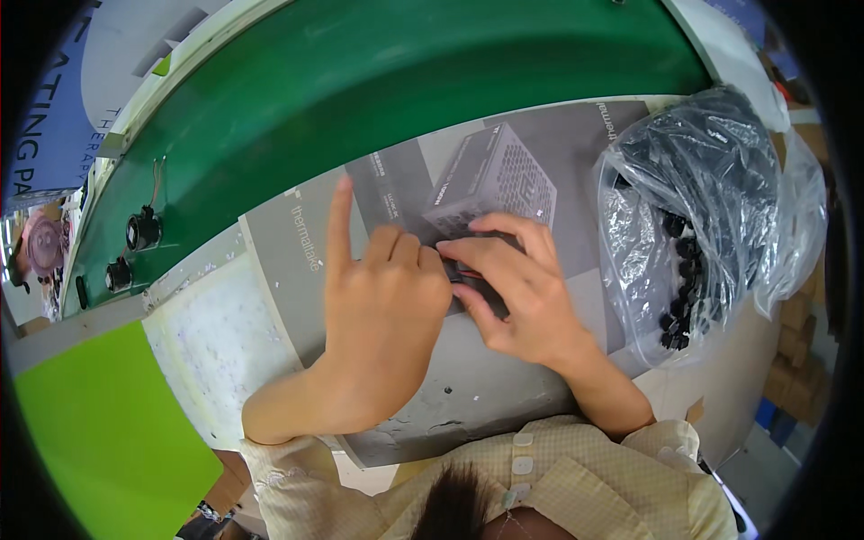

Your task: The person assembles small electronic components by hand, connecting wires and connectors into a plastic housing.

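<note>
Over a grey printed cardboard sheet [531,378], my two hands meet at a small black part with red wire [466,272]. Most of that part is hidden by fingers, so its exact kind cannot be made out. My left hand [382,301] has its index finger stretched forward, while the other fingers curl in against the part. From the right, my right hand [526,288] pinches the same part between thumb and fingers. A picture of a box-shaped unit is printed on the sheet just beyond the fingertips.
Two small round black parts, one [143,229] with thin wires standing up, sit on the green surface [297,99] at left. At right lies a clear plastic bag [693,180] with several black parts inside. A bright green panel [108,432] fills the lower left.
</note>
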Demonstrator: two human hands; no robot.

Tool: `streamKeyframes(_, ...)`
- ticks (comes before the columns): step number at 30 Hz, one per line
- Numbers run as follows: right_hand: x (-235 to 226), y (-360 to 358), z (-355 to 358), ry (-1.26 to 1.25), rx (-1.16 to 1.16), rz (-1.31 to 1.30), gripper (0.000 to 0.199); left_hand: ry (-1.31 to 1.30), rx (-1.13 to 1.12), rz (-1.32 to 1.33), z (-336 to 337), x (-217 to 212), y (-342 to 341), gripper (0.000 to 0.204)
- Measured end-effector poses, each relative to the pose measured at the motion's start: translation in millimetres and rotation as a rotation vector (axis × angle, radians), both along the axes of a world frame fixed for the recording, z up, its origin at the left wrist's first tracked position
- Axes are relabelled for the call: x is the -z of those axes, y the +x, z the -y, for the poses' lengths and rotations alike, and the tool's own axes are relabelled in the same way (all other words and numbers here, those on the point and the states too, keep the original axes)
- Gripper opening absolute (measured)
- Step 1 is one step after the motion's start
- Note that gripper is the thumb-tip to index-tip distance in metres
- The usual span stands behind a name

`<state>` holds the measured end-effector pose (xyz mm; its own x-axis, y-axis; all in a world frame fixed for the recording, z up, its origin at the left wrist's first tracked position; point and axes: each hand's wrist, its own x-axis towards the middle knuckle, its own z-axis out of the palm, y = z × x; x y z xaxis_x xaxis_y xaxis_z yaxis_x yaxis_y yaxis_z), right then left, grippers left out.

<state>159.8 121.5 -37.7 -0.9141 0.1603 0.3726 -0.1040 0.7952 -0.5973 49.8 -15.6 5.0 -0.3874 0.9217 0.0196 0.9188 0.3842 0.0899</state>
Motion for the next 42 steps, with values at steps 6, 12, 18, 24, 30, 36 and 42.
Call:
streamKeyframes(6,2,2,-1,0.069,-0.026,0.044,0.038,-0.183,-0.193,0.187,19,-37,-19,0.073)
streamKeyframes(12,-1,0,11,0.208,0.007,0.059,0.037,-0.312,-0.054,0.252,24,-27,-29,0.065)
streamKeyframes(18,0,-1,4,-0.167,-0.006,-0.057,0.035,-0.164,0.096,0.451,15,-28,-55,0.056)
streamKeyframes(24,-9,-1,-1,-0.372,0.059,-0.113,0.032,0.051,0.227,0.673,13,-19,-76,0.06)
streamKeyframes(30,-8,-1,-7,-0.276,0.064,-0.19,0.029,0.004,0.146,0.759,7,-19,-77,0.07)
streamKeyframes(36,-15,1,-7,-0.303,0.069,-0.304,0.029,0.203,0.2,0.886,2,-17,-76,0.062)
streamKeyframes(42,-15,3,-12,-0.234,0.061,-0.362,0.029,0.262,0.152,0.928,-3,-18,-66,0.061)
